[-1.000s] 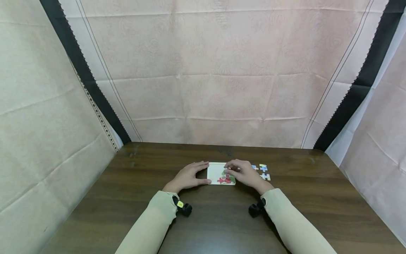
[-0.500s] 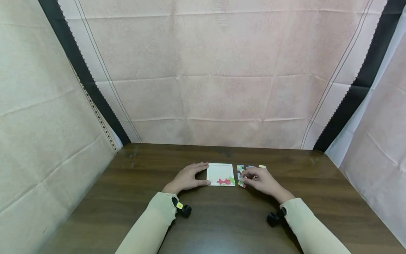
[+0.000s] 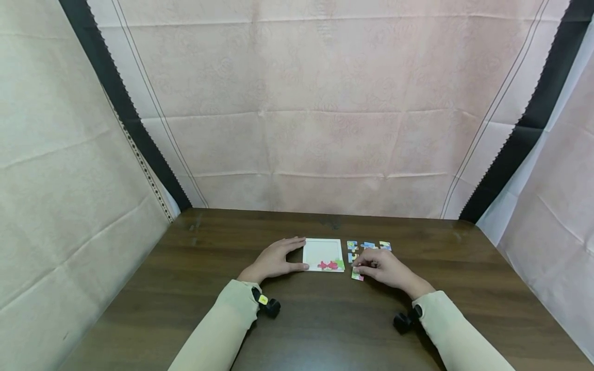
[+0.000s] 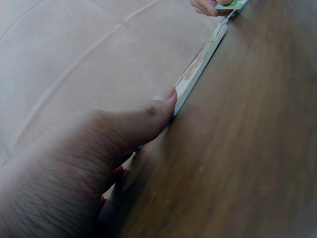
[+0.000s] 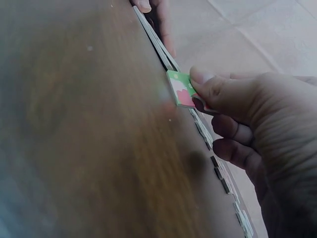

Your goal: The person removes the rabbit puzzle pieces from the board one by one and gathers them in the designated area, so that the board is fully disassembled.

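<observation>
My left hand (image 3: 275, 260) rests at the left side of a white puzzle tray (image 3: 320, 251), its thumb and fingers spread apart and reaching the near and far left corners. In the left wrist view the straight thumb touches the tray's edge. A pink and green picture section (image 3: 329, 265) lies along the tray's near side. Just right of the tray, my right hand (image 3: 382, 266) pinches a green, white and pink puzzle piece (image 5: 182, 89) between thumb and fingers. The right wrist view shows this piece tilted up off the table.
Several loose puzzle pieces (image 3: 368, 245) in blue and yellow lie right of the tray, partly hidden by the right hand. The brown wooden table (image 3: 297, 319) spreads around them. Pale cloth (image 3: 325, 129) hangs behind the table and at both sides.
My right hand has moved right, off the tray, to the loose pieces and now holds a green and pink puzzle piece tilted slightly nearer. The left hand has stayed at the tray.
</observation>
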{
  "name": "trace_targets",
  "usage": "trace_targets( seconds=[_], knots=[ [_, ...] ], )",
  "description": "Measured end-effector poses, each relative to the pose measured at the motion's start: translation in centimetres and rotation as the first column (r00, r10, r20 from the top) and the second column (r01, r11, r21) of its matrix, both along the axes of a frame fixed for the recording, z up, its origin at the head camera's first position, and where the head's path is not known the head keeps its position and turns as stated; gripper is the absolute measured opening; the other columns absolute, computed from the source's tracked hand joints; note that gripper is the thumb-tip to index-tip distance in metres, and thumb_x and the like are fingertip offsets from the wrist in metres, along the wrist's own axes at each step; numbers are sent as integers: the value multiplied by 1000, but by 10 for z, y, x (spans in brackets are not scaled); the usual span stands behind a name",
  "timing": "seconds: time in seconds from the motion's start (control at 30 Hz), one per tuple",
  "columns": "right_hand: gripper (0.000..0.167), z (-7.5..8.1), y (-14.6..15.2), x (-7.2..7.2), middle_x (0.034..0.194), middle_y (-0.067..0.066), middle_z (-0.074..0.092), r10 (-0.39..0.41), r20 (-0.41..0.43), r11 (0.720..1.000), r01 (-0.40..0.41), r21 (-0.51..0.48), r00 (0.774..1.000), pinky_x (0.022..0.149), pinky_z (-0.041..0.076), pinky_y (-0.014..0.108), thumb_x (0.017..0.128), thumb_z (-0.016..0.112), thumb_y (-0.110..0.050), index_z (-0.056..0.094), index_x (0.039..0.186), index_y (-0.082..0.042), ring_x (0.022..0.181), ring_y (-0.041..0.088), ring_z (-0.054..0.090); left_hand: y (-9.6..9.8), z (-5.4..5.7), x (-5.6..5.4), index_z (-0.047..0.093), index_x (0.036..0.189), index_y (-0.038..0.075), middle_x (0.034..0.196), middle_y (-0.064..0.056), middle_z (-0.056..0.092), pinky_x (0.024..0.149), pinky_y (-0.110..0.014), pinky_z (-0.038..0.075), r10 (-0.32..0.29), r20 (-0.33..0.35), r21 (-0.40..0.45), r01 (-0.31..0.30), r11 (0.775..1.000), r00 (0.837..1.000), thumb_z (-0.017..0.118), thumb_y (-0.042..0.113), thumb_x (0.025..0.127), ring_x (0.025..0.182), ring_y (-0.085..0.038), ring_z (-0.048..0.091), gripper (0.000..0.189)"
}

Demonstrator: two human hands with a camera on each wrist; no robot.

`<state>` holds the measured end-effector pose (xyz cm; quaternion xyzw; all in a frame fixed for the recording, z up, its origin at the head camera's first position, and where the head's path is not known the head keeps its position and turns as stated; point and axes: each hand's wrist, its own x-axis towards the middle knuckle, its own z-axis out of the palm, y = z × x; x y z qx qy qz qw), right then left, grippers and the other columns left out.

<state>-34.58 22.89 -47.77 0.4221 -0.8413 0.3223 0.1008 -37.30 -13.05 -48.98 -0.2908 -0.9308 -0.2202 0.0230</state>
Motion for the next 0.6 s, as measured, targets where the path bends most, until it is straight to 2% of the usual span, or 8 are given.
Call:
trace_targets(
  seconds=[0.23,0.33,0.5,0.6],
  knots=[
    [10,-1,-1,0,93,-11,68,27,-34,999,-26,29,999,63,51,24,93,74,-15,77,102,-18,79,1,59,-1,0,0,42,155,28,160,2,37,119,-52,26,-8,4,13,8,1000,1000,60,76,84,149,-25,30,88],
    [10,1,-1,0,95,-12,68,22,-54,998,-19,55,998,67,52,26,93,74,-14,77,101,-18,83,2,60,-1,1,0,41,155,28,161,2,36,119,-52,26,-10,5,12,10,1000,1000,60,76,84,149,-26,30,88],
    [8,2,-4,-2,99,-9,68,26,-165,992,-4,128,986,80,55,35,93,74,-15,76,100,-20,93,7,62,0,2,0,41,155,28,161,3,36,119,-51,25,-11,1,8,11,1000,1000,60,76,84,149,-25,30,88],
    [8,1,-4,-2,102,-7,68,29,-194,988,2,155,981,81,56,37,93,74,-16,76,99,-21,95,9,61,0,2,0,41,155,28,161,3,36,119,-51,25,-9,8,5,9,1000,1000,60,76,84,149,-25,29,88]
  ],
)
